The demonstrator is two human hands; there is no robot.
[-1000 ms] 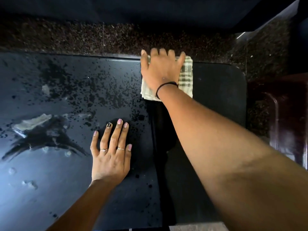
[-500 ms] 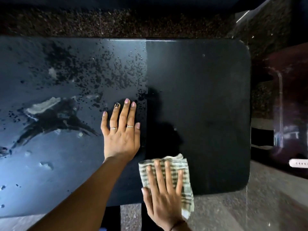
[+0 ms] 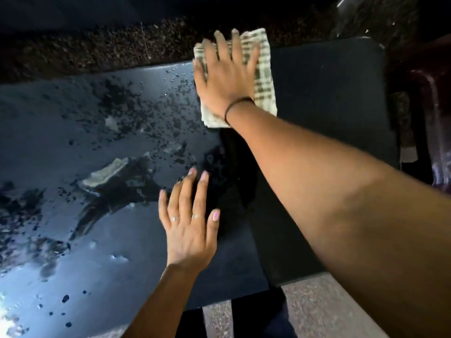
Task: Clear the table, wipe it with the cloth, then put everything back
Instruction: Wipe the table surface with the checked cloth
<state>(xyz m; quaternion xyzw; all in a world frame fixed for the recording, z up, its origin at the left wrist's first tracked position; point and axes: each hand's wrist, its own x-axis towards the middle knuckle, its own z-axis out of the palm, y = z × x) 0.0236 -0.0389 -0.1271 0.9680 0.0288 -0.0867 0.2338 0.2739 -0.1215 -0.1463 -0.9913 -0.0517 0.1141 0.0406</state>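
My right hand (image 3: 225, 76) had swept the folded checked cloth (image 3: 262, 76) back to the dark glossy counter's (image 3: 329, 93) far edge, palm flat; left hand (image 3: 189, 220) splayed open. Overshooting could drop it.

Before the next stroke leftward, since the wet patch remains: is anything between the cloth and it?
No object blocks it. The cloth, under the right hand, sits at the table's far edge, droplets just to its left. The left hand rests nearer the person, off that line.
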